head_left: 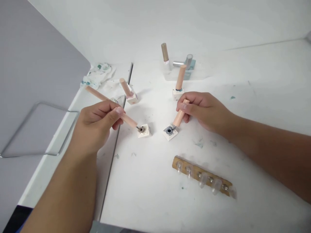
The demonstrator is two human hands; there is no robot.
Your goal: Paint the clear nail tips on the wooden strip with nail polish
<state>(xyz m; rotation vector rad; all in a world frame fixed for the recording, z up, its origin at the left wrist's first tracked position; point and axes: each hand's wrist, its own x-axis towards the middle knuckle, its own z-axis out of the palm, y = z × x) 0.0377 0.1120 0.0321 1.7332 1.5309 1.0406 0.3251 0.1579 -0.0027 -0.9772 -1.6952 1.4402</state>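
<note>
The left bottle (146,133) and right bottle (173,135), white, stand uncapped. The peach left cap (129,120) and right cap (179,117) slant, stems (137,127) at the mouths (169,130).

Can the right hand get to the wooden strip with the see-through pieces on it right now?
Probably yes: nothing seems to stand between the right hand and the wooden strip on the white table. But its fingers pinch a peach cap, so grabbing might mean letting go first.
</note>
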